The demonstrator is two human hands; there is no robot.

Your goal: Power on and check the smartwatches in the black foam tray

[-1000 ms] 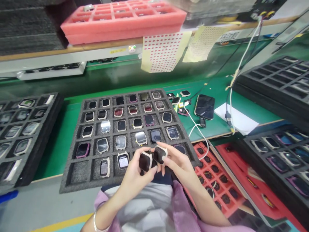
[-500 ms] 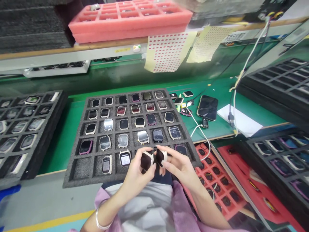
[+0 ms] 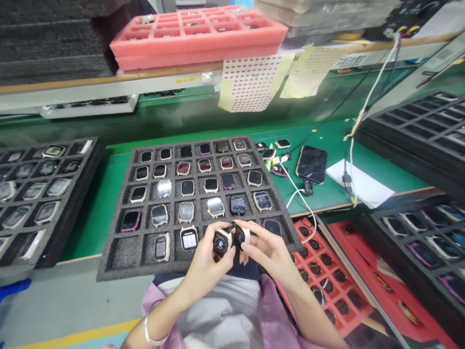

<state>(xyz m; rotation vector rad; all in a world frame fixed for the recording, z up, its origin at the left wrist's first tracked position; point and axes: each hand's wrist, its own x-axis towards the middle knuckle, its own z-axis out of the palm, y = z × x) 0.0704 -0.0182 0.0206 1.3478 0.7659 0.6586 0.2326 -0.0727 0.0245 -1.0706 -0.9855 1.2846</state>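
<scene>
My left hand (image 3: pixel 210 249) pinches a smartwatch body (image 3: pixel 221 242) with a light case, its dark screen lit with a watch face. Close beside it, my right hand (image 3: pixel 267 247) grips a second light-cased smartwatch body (image 3: pixel 240 236), tilted so that its dark face points left. The two watches nearly meet; whether they touch, I cannot tell. Both are held over the near edge of a dark grey foam tray (image 3: pixel 123 271), whose compartments hold several strapless smartwatches. One watch near my left hand, a white-cased one (image 3: pixel 189 239), shows a bright screen.
Dark foam trays with watches stand at left (image 3: pixel 72 203) and right (image 3: pixel 378 237). A red foam tray (image 3: pixel 316 291) with round dark parts sits low at right. Behind the main tray lie a black phone (image 3: pixel 311 165), a white cable (image 3: pixel 308 206) and loose watches. A pink foam tray (image 3: pixel 199 48) rests on the shelf.
Both watch screens, dark before, are now lit. The hands keep almost the same place and grip. The view has shifted slightly.
</scene>
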